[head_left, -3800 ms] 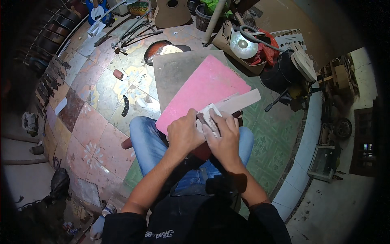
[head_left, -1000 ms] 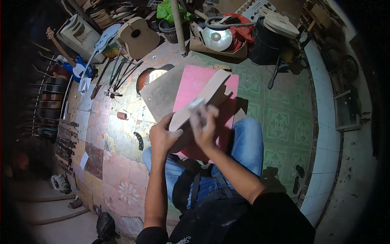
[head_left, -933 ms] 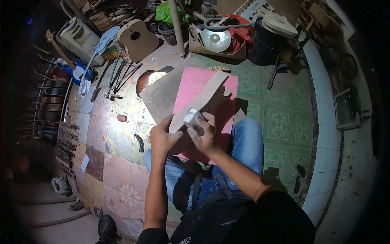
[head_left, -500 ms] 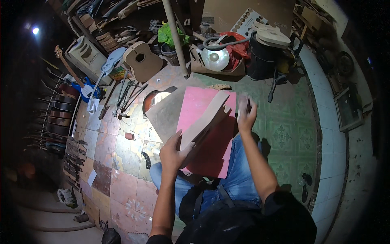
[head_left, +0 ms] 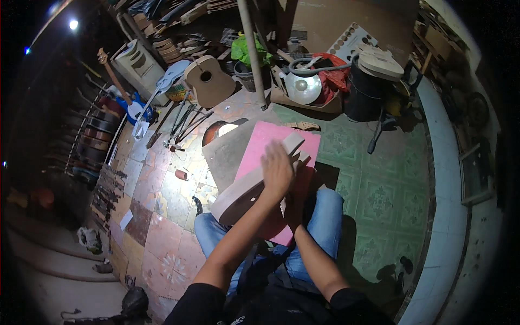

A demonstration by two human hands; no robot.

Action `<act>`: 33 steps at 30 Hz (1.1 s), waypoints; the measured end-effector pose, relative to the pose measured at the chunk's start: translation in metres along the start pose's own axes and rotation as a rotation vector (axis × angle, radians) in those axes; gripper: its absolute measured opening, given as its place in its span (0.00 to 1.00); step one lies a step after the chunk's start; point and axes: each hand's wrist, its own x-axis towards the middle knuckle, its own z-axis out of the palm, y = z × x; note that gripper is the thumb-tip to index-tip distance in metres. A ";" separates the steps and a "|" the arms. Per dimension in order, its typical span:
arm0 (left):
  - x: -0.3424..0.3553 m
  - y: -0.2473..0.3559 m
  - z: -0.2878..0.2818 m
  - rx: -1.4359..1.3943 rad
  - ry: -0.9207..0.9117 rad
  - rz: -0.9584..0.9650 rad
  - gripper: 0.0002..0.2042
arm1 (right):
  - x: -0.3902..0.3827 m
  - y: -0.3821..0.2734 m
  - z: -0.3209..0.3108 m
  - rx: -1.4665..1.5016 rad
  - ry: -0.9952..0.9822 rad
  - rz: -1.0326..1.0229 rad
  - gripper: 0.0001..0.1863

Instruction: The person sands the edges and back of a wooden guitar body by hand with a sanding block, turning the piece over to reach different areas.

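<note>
A pale, unfinished wooden guitar body (head_left: pixel 236 193) stands tilted on its edge over a pink board (head_left: pixel 261 142) across my lap. Its curved side faces up, and two horn-like ends point away from me. My left hand (head_left: pixel 278 169) lies over the upper edge near the far end, fingers stretched out and blurred by motion. Below it, close against the wood's right side, is my right hand (head_left: pixel 293 210). Its fingers are hidden behind my left hand and the body, so any dark block in it cannot be seen.
A grey-brown board (head_left: pixel 227 154) lies under the pink one, partly covering a sunburst guitar (head_left: pixel 216 131). On the tiled floor are a small reddish-brown cylinder (head_left: pixel 181 175) and a guitar headstock (head_left: pixel 303 126). A pole (head_left: pixel 252 54), an acoustic guitar body (head_left: pixel 208 84) and a black bin (head_left: pixel 368 95) stand farther back.
My left hand has gone from gripping the body's near end to lying on its upper edge. My right hand, which held a small dark block out to the right, has come in beside the wood.
</note>
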 end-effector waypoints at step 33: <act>-0.062 -0.064 -0.098 -0.079 -0.207 0.168 0.18 | -0.006 0.025 -0.009 0.044 -0.166 0.569 0.18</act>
